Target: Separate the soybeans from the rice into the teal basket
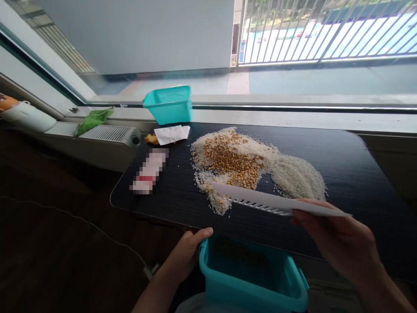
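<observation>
Nearest to the camera is one turquoise tub [237, 291] of smooth plastic, box-shaped, with rounded corners and a thick rim; its shadowed bottom is too dark to tell clearly. It is just below the near edge of a dark table [345, 152], whose surface shows fine, wood-like lines. On this table spreads a loose heap of slim, whitish rice-like grains [299, 176], with round golden beans [228, 161] gathered on its left part. Behind stands a second tub [174, 106], also turquoise. The right hand [348, 243] grasps a thin, flat white sheet [267, 200], with a row of slanted slots along its lower edge; its far end is at the near side of the heap. The left hand [184, 254] clasps the nearest tub at its left corner, thumb near the rim, other fingers hidden. Smaller is a creased white paper [172, 134], near the second tub.
</observation>
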The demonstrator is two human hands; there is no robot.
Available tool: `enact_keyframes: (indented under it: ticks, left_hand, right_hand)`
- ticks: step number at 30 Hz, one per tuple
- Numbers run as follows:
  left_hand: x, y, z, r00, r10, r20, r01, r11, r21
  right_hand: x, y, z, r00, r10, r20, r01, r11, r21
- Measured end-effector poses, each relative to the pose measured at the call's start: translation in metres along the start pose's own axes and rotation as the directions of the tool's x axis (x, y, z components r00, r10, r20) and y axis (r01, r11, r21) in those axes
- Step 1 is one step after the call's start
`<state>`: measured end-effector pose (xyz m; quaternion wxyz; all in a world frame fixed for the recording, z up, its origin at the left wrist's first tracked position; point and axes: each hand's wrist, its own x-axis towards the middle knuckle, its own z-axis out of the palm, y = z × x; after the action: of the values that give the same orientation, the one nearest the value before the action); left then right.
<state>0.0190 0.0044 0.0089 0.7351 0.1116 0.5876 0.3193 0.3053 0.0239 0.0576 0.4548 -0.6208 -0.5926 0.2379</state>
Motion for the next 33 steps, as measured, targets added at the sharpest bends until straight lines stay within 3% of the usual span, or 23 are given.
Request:
enact_keyframes:
  ticks: [4,10,15,21,25,33]
  left_hand:
    - [-0.006,0.003,0.004,0.996,0.049,0.068,-0.046,0.998,-0.050]
    - [-0.014,0.003,0.003,0.995,0.096,0.031,-0.092,0.990,-0.112]
    - [-0.011,0.003,-0.002,0.995,0.103,0.011,-0.101,0.988,-0.112]
    - [-0.009,0.004,-0.003,0.995,0.097,-0.033,-0.100,0.989,-0.110]
    - [-0.008,0.004,-0.004,0.995,0.099,-0.034,-0.102,0.990,-0.100]
    - [-0.008,0.004,-0.003,0.994,0.096,-0.051,-0.100,0.991,-0.088]
  right_hand:
    - [0.008,0.014,0.000,0.996,-0.048,0.069,0.050,0.998,-0.037]
    - [0.012,0.025,0.007,0.995,-0.026,0.093,0.031,0.998,-0.049]
    - [0.017,0.017,0.014,0.994,0.038,0.104,-0.030,0.997,-0.075]
    - [0.020,0.007,0.011,0.995,-0.039,0.090,0.038,0.999,0.009]
    - [0.018,0.011,0.007,0.999,0.004,0.038,-0.003,1.000,-0.017]
    - [0.013,0.009,0.004,0.994,0.070,0.083,-0.070,0.998,-0.003]
